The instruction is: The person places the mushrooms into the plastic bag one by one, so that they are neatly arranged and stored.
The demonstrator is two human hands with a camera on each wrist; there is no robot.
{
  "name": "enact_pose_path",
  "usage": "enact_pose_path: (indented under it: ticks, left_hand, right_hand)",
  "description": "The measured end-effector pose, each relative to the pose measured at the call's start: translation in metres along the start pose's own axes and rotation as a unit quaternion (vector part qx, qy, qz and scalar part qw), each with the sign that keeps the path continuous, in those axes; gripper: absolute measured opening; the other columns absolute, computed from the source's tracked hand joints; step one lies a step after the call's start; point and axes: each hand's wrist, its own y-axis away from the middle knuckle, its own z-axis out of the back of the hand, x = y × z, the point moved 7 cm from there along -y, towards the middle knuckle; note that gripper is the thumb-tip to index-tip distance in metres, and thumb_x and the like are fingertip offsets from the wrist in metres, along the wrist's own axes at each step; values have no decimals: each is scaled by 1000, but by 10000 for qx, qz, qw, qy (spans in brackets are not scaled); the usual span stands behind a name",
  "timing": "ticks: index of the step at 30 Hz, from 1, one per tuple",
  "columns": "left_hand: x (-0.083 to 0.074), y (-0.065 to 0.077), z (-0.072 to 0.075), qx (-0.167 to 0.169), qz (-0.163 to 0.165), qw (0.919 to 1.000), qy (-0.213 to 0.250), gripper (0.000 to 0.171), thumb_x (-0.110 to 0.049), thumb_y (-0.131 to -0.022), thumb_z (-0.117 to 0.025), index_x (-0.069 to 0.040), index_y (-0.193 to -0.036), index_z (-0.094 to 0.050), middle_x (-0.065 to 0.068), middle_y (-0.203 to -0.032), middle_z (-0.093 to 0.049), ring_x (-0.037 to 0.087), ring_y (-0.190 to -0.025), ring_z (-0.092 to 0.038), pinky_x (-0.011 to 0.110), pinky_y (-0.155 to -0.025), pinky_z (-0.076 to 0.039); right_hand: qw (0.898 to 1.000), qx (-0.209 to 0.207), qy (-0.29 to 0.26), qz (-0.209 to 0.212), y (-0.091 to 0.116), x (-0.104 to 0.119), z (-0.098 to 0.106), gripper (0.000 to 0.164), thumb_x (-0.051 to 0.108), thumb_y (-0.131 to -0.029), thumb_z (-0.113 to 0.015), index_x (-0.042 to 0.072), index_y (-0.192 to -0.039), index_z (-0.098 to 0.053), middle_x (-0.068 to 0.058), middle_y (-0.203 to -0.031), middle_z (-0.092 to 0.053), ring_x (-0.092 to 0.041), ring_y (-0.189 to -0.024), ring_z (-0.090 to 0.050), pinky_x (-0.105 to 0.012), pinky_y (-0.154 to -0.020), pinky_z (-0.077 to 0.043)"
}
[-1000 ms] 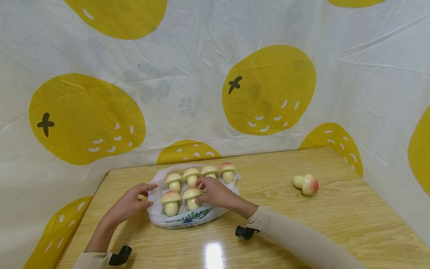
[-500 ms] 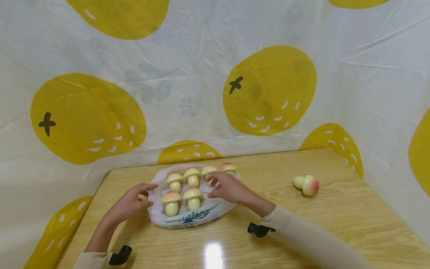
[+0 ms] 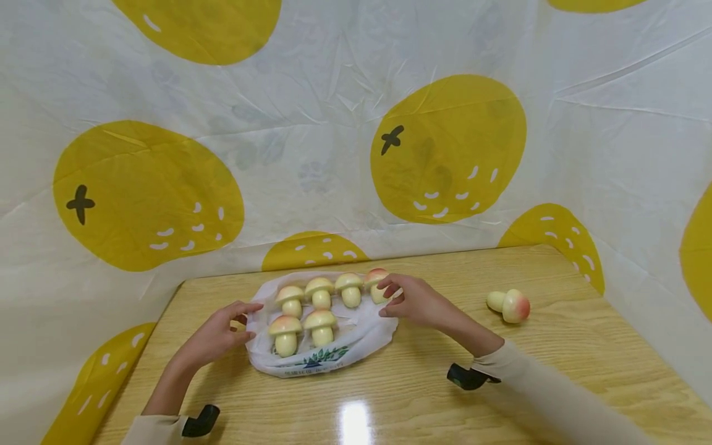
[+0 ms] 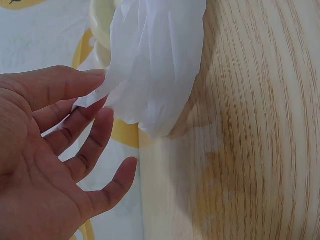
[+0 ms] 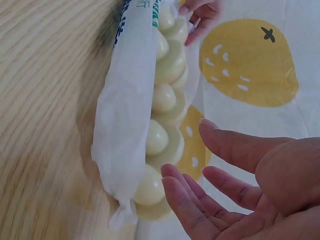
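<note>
In the head view, mushroom-shaped pieces stand in two rows in a white plastic bag [image 3: 367, 337] with green print. The back row runs to a red-capped mushroom [image 3: 377, 284] at its right end; the front row has a pink-tinged mushroom [image 3: 286, 334] and a pale mushroom [image 3: 321, 327]. My left hand [image 3: 217, 334] touches the bag's left edge, its thumb and fingers spread apart and loosely bent. Its thumb tip meets the plastic in the left wrist view. My right hand [image 3: 419, 301] hovers by the bag's right end, partly covering the red-capped mushroom, with nothing between its fingers [image 5: 180, 197].
A loose mushroom [image 3: 508, 305] lies on its side on the wooden table [image 3: 445, 383], to the right of the bag. White cloth [image 3: 311, 142] with yellow fruit prints rises behind and beside the table.
My right hand has left the pale front-row mushroom and moved right, over the back row, to the bag's right end. That mushroom stays standing. My left hand keeps its place.
</note>
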Motion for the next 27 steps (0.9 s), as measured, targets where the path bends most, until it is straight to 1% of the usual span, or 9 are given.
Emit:
enact_pose_path:
  ticks: [6,15,22,27]
  left_hand:
    - [1,-1,1,-18,-31,10000,-21,50,-5,-90,-73,-1,-139,-59,11,-125,-61,26,-105,-54,41,-82,-46]
    - [2,-1,1,-35,-60,10000,-24,50,-4,-90,-73,-2,-139,-60,11,-125,-61,27,-105,-53,41,-81,-47]
    - [2,-1,0,13,-34,10000,-33,51,-6,-90,-74,-2,-139,-60,12,-127,-61,26,-106,-54,41,-81,-47]
    - [2,-1,0,23,-5,10000,-43,51,-6,-90,-74,-2,-139,-60,12,-128,-61,26,-105,-54,40,-81,-46]
  right_hand:
    - [9999,-119,46,63,13,-5,22,46,9,-88,-79,0,-128,-60,-17,-111,-65,-25,-91,-72,-34,-74,-57]
    - [9993,-337,179,3,30,-20,49,50,16,-89,-79,2,-133,-60,-18,-116,-67,-24,-89,-72,-35,-73,-57]
    - [9975,-540,417,-175,45,-31,68,53,22,-89,-79,4,-135,-60,-19,-120,-66,-31,-95,-71,-38,-75,-57]
    - [9964,-643,528,-173,55,-37,79,55,23,-90,-79,3,-137,-59,-19,-121,-66,-34,-99,-69,-39,-77,-58]
